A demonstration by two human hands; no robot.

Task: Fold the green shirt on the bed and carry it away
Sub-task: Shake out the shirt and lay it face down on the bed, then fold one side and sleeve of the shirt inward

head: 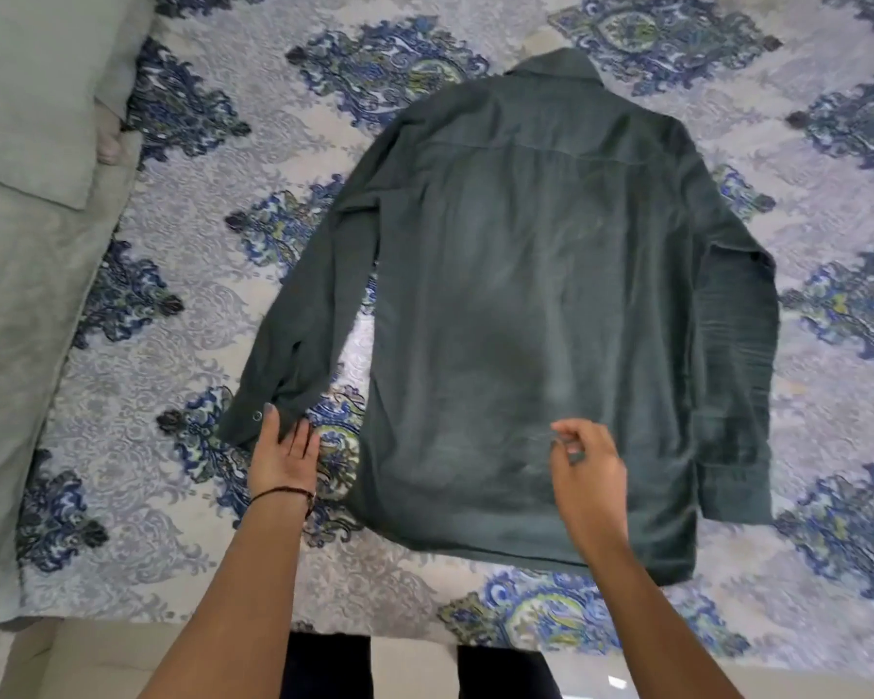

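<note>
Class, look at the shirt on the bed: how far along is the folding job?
Done: the shirt lies spread flat, back up, on the bed. In hand: the left hand is at the cuff of one sleeve; the right hand hovers over the hem area. Left: no fold shows yet, and carrying away remains.

A bed fills most of the view, covered by a pale grey-and-cream bedspread (188,274) printed with lacy scrolls and rows of blue, green and black paisley medallions. Along the left side lies a plain, pale grey-green blanket (16,315), with a matching pillow (36,88) resting on it at the upper left. Below the bed's near edge, a strip of glossy, light-coloured floor (410,668) reflects a small bright spot of light. Lighting is soft and even.
</note>
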